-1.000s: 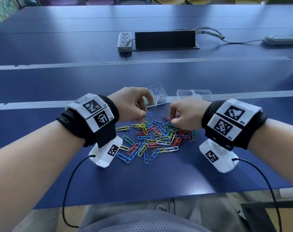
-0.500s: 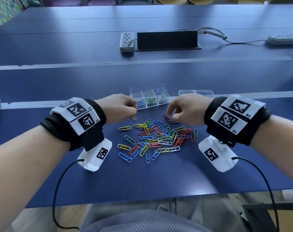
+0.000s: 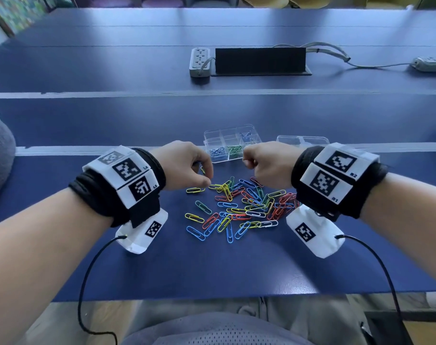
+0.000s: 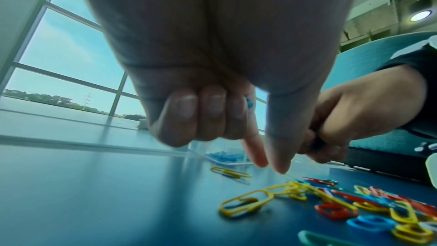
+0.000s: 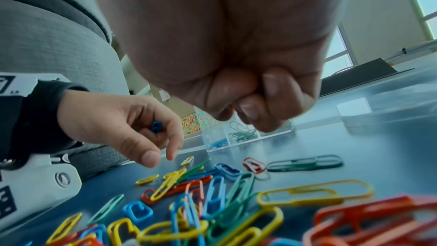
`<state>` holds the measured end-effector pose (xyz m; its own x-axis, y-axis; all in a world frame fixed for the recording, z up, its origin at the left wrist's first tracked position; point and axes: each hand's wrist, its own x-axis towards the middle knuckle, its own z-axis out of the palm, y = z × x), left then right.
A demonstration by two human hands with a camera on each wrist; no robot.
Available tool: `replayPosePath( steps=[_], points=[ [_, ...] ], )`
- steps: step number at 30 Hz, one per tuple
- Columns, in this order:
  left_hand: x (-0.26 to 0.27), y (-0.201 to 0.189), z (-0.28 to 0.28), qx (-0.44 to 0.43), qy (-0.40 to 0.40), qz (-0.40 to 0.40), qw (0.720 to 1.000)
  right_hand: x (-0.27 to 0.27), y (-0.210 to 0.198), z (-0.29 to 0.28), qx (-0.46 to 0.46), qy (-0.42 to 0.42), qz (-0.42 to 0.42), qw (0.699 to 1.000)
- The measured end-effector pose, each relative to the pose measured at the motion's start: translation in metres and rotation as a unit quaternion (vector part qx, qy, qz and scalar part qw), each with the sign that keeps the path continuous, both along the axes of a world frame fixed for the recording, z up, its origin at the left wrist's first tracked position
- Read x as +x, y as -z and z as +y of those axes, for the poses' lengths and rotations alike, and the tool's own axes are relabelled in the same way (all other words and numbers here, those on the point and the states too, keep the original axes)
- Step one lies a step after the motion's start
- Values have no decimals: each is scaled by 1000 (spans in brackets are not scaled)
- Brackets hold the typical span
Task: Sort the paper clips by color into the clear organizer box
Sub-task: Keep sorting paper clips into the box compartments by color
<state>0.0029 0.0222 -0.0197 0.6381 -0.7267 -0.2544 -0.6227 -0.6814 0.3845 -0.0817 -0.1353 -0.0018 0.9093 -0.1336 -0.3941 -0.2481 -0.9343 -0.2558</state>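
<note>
Blue tabletop [image 3: 237, 265] stretches before us, with the loose pile of colored paper clips [image 3: 239, 206] lying between our wrists. Just beyond the pile sits the clear organizer box [image 3: 233, 143], blue and green clips already in its near compartments. Our left hand [image 3: 187, 165] hovers at the pile's left edge, three fingers [image 4: 187, 117] curled around a blue paper clip [image 5: 156, 126], index and thumb pointing down. Our right hand [image 3: 268, 166] is curled tight above the pile's far right; what it holds, we cannot tell.
</note>
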Motion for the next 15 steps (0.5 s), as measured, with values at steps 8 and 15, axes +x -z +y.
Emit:
replayPosePath(
  steps=[8,15],
  points=[
    [-3,-5,-17,-52,-14,8,999,1,6,3,-44,-20,-10,999],
    [4,-7,-17,-39,-40,7,998,5,11,3,-76,-43,8,996]
  ],
)
